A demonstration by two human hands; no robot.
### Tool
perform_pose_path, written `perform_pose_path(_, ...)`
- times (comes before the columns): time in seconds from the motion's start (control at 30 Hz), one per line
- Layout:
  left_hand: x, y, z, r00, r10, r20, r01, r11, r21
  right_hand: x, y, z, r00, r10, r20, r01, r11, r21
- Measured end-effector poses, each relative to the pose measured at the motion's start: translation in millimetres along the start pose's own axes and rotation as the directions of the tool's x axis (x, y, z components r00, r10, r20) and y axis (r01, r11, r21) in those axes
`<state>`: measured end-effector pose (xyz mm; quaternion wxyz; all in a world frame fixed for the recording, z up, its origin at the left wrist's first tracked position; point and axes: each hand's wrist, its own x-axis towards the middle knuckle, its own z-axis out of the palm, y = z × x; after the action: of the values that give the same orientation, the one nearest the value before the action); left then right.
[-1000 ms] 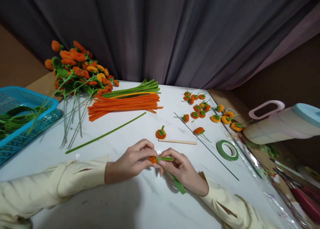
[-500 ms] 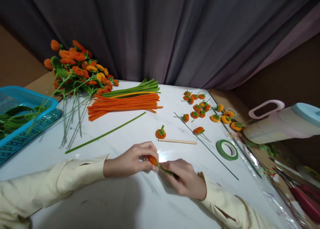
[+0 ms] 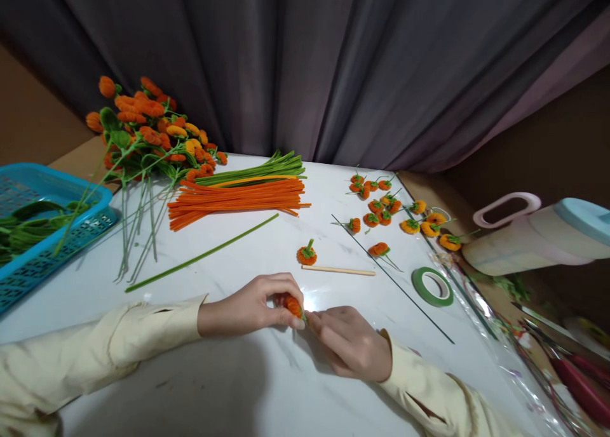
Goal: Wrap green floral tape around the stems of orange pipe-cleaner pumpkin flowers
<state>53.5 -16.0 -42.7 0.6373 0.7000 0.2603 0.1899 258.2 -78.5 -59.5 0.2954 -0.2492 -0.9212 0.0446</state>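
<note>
Between the thumb and fingers of my left hand [image 3: 261,302] is a small orange pipe-cleaner flower [image 3: 293,306]. My right hand [image 3: 351,340] is closed at the flower's green base, its fingertips pinched there; the green piece they grip is mostly hidden. Just beyond my hands, another orange flower [image 3: 307,254] with a green stub pointing up rests on the table. A thin wooden stick [image 3: 338,270] lies beside it. A single green pipe cleaner [image 3: 202,253] lies diagonally at the left.
Orange pipe cleaners [image 3: 238,201] and green ones [image 3: 252,170] lie in bundles. Finished flowers [image 3: 143,116] pile behind a blue basket [image 3: 57,246]. Small flower heads [image 3: 381,208], green tape [image 3: 433,286], a dark wire [image 3: 393,278], a pitcher [image 3: 534,237] and pliers [image 3: 581,380] occupy the right.
My right hand has rolled over, so its back shows more and the green strip under its fingers is now hidden. More of the orange flower shows in my left hand.
</note>
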Motion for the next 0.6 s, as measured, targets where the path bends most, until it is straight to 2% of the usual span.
perform_pose_path(0.2,-0.8,3.2,-0.6,0.996,-0.085,-0.003,0.085,0.996,-0.034,1.3,-0.6,0.4,0.998,-0.056,-0.032,0.053,0.994,-0.097)
perform_pose_path(0.3,-0.4,5.3,-2.3,0.989,-0.137,0.045,0.141,0.985,-0.103,1.5,-0.8,-0.3,0.996,-0.086,-0.037,0.079,0.986,-0.146)
perform_pose_path(0.43,1.2,7.8,-4.3,0.962,-0.24,0.131,0.264,0.94,-0.216,0.7,-0.4,-2.3,0.988,-0.152,-0.018,0.144,0.963,-0.229)
perform_pose_path(0.6,0.1,13.5,-4.4,0.926,-0.343,0.159,0.373,0.896,-0.243,1.1,-1.4,-4.8,0.977,-0.211,0.021,0.205,0.917,-0.342)
